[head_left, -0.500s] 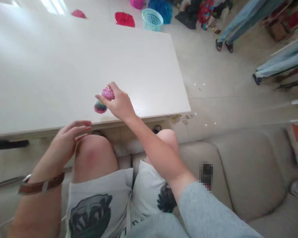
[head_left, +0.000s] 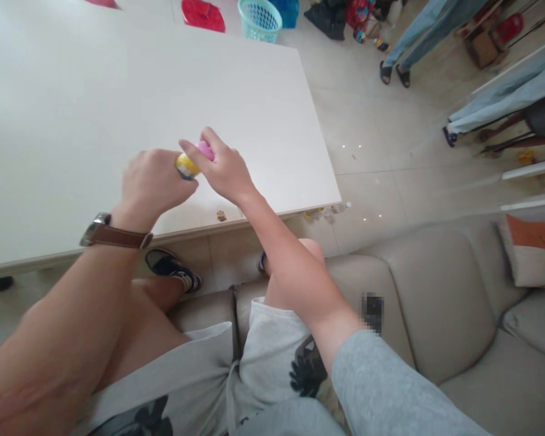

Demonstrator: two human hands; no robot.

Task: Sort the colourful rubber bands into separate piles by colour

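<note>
A small rounded thing with a pink top and a yellow-and-blue body (head_left: 188, 165) is held between both hands over the near part of the white table (head_left: 236, 109). My right hand (head_left: 227, 172) grips its pink end between thumb and fingers. Curled around the lower, yellow-and-blue end is my left hand (head_left: 152, 181), which wears a brown-strapped watch (head_left: 118, 235) on the wrist. Its exact kind is hard to make out, since the fingers cover much of it. A tiny yellow figure sticker (head_left: 221, 215) shows on the table near the front edge.
Beyond the table are a red tray-like item (head_left: 203, 15) and a light blue basket (head_left: 260, 21). Two people's legs in jeans (head_left: 429, 27) appear at upper right. A grey sofa (head_left: 440, 290) with an orange-and-beige cushion (head_left: 529, 248) is to my right.
My left hand has risen from my knee and closed on the lower end of the pink-topped thing. My right hand keeps hold of it; the thing has turned. The view has shifted slightly.
</note>
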